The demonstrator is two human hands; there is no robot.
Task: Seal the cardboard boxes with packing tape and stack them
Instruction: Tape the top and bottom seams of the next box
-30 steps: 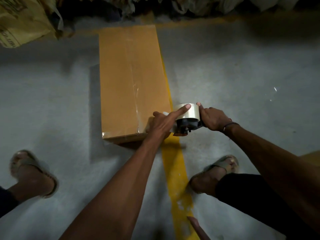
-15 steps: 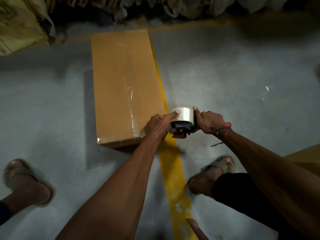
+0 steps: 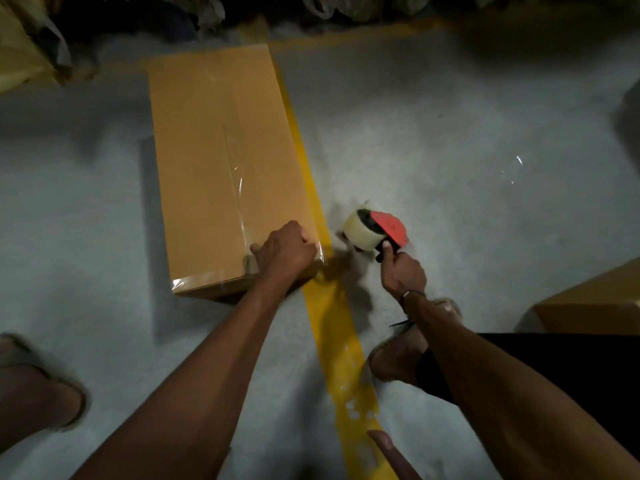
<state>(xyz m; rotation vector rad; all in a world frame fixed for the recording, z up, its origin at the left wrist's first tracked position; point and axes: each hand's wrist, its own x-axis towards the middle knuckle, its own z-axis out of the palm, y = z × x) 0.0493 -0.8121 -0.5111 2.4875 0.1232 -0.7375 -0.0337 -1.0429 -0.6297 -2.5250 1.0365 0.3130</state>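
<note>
Cardboard, long and closed: the box [image 3: 225, 168] lay flat on the floor [image 3: 450, 133], clear tape [image 3: 239, 199] glinting along its top seam and over the near edge. The left hand [image 3: 284, 252] pressed that near corner, fingers curled under, apparently smoothing the tape end. The right hand [image 3: 403, 273] gripped the dispenser [image 3: 375, 230] handle, held just off the box's right. One box looked nearly sealed; another [image 3: 588, 303] waited at right, and stacking was not yet begun.

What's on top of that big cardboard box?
Clear tape along its seam, and the left hand pressing the near corner. The tape end beneath the hand is hidden.
</note>
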